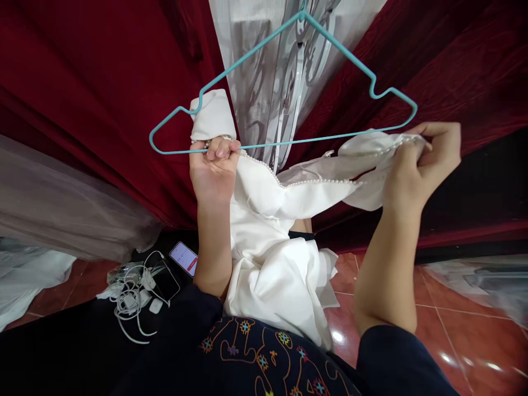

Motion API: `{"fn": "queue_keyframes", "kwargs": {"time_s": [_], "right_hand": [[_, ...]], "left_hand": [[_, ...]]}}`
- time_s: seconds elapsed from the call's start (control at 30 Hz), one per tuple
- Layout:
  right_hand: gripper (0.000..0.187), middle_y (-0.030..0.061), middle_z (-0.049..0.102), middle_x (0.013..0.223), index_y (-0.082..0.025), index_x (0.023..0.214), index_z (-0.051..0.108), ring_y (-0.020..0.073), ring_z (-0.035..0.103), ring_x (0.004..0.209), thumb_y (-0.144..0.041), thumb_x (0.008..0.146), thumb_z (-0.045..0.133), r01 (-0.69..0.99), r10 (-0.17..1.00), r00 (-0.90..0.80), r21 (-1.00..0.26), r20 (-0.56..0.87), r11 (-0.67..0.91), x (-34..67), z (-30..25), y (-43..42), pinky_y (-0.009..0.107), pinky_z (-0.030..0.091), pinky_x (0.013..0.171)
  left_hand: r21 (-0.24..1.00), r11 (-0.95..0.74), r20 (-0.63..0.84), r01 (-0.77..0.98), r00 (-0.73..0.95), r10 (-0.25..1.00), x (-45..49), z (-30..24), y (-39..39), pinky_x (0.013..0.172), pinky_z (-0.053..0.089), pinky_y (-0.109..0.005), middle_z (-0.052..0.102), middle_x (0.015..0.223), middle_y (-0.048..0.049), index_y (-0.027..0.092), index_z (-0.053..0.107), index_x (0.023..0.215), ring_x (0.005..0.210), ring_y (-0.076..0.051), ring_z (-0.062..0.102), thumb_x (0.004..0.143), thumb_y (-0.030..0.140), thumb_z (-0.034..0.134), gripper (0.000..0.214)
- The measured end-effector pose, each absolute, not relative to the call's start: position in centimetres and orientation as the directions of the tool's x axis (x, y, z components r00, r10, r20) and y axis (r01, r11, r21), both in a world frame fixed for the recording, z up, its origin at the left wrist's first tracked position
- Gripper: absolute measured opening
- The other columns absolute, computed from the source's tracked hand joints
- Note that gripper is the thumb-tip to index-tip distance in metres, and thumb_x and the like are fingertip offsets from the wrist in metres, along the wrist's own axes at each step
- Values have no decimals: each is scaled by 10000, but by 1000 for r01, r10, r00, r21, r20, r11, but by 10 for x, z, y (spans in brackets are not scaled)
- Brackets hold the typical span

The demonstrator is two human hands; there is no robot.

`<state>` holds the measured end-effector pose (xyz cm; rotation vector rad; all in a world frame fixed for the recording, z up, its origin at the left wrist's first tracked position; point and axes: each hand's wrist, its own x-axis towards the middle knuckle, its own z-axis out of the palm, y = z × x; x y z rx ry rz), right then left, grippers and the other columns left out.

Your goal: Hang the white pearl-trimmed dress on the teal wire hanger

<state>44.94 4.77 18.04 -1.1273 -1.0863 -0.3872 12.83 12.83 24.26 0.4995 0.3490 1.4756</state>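
A white dress [264, 269] with pearl trim along its neckline hangs in front of me, its skirt bunched over my lap. My left hand [216, 168] is closed on the dress near one white sleeve [213, 115], its curled fingers at the hanger's lower bar. At the other side, my right hand [416, 159] pinches the pearl-edged white fabric and pulls it outward. The light blue hanger [303, 141] hangs above the neckline, with the left sleeve behind its left end and the right part of the dress under its right end.
Dark red curtains [124, 99] flank a white metal scrollwork grille [292, 93]. To the left, a lit phone [183, 258], a dark-screened phone [165, 279] and tangled white cables [130, 300] lie on a black surface. Reddish floor tiles [466, 330] show at right.
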Motion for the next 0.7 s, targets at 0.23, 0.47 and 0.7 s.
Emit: {"fn": "queue_keyframes", "kwargs": {"time_s": [0.23,0.47,0.7], "right_hand": [[248,61,661,1032,-167,1114,730,160,634,973,-333,956,634,772,65,341,-319,938,549,351,212,37,366,508,910],[294,32,669,885,-226,946,735,172,638,860,-452,1018,561,720,618,267,-579,739,383,324,212,62,384,542,859],[313,19,612,807,-232,871,727,168,585,794,-494,990,606,714,583,289,-577,759,396,327,213,58,381,505,822]], "left_hand": [[481,69,87,-874,126,988,133,235,129,742,557,-220,281,631,29,219,246,653,560,-77,443,1099,182,293,450],[648,45,95,-760,139,986,123,227,130,912,617,-279,462,633,8,202,433,697,692,-112,637,1084,219,355,395],[954,-299,299,17,-108,948,64,192,149,514,451,-220,680,686,-1,220,766,1173,567,-122,591,902,214,595,320]]}}
